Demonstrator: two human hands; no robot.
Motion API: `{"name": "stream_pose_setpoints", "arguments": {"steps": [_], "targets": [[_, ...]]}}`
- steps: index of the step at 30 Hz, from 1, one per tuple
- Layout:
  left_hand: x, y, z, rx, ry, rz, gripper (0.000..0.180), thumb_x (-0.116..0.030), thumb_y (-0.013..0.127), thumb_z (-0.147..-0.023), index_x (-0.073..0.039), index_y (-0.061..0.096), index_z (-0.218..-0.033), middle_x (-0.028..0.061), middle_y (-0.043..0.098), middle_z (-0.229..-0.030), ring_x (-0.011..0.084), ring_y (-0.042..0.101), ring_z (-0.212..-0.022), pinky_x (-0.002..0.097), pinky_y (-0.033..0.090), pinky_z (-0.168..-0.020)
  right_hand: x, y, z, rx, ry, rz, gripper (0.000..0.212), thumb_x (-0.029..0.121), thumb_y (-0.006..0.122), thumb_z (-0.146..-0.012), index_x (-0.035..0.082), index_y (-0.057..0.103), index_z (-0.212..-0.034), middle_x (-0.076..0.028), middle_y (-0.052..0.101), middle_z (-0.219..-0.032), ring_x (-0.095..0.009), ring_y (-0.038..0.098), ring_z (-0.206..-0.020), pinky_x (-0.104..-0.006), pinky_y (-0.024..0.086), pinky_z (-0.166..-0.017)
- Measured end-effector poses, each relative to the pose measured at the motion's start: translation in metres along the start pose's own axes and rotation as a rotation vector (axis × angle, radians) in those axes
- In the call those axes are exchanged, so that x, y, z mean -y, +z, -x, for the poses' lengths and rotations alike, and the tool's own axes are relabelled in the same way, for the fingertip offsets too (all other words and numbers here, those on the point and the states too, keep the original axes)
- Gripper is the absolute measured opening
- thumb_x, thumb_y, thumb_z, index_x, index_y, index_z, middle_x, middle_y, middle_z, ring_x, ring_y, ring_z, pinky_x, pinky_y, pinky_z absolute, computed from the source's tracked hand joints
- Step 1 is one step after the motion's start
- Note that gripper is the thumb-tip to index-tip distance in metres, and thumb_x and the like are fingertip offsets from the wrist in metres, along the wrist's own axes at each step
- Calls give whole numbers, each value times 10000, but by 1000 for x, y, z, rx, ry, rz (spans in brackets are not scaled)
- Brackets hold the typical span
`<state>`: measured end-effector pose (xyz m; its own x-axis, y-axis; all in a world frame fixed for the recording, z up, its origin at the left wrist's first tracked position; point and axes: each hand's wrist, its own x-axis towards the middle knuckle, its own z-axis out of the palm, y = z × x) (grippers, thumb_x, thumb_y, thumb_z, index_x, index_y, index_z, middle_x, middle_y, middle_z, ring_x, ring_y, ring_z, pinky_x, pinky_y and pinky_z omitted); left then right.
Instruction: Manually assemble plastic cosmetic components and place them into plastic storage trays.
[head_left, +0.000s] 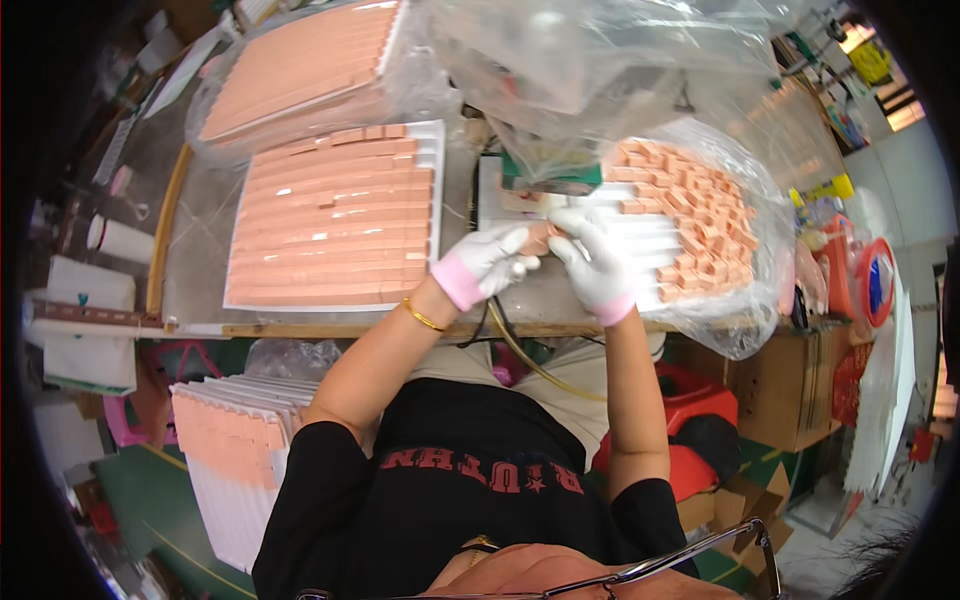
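Both my hands wear white gloves with pink cuffs and meet over the table's front part. My left hand (487,265) is closed on a small peach-coloured block (540,238). On its other side, the fingers of my right hand (593,262) pinch the same piece; fingertips partly cover it. To the left lies a white tray (436,185) filled with neat rows of peach blocks (330,220). A ridged white tray (632,240) on the right carries loose peach blocks (705,225), heaped toward its right side. Just beyond my hands stands a green box-shaped thing (552,178).
Another plastic-wrapped stack of filled trays (300,70) sits at the back left. Clear plastic sheeting (600,70) hangs over the back middle. Stacked trays (230,460) stand below the table at left; a red stool (700,400) and cardboard boxes (790,385) are at right.
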<state>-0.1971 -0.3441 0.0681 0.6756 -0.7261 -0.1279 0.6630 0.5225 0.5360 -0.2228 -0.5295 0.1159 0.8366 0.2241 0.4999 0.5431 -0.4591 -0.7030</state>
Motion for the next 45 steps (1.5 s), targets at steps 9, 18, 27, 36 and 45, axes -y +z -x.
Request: {"name": "stream_pose_setpoints", "arguments": {"steps": [9,18,27,36,45], "targets": [[-21,10,9,-376,41,-970,431,-280,552,-916,2,503,-1238,85,610,-999,147,573,-807,272,483,-689,-31,24,11,-33,173,-94,318,194,750,-693,25,658,-947,-164,553,-1101,-306,529,-1028,-376,429,-891],[-120,-119,0,-563,375,-2677,286,-273,570,-810,-105,626,-1035,123,583,-1125,367,404,-1207,446,366,-973,-58,31,-40,-111,239,560,305,319,740,-669,63,691,-827,-142,634,-909,-306,617,-832,-386,489,-753],[-115,-93,-7,-489,667,-2406,209,-167,624,-752,-126,622,-957,103,607,-915,340,496,-1058,460,386,-920,-110,-53,-12,-73,553,1097,400,403,631,-775,89,640,-1023,-147,587,-1084,-316,529,-1040,-418,439,-869],[-80,-60,1,-647,1125,-1620,214,-127,579,-857,-53,595,-1058,80,617,-930,217,573,-849,310,483,-716,-114,-43,-6,-102,381,791,352,220,729,-734,59,614,-1025,-129,614,-1083,-269,577,-1004,-378,459,-844],[-15,5,1,-398,288,-897,339,-242,503,-943,-2,547,-1178,44,601,-919,76,526,-715,196,436,-574,-24,32,5,-53,503,-624,450,171,761,-748,-18,549,-1097,-43,615,-920,-71,545,-756,-223,462,-675]]}}
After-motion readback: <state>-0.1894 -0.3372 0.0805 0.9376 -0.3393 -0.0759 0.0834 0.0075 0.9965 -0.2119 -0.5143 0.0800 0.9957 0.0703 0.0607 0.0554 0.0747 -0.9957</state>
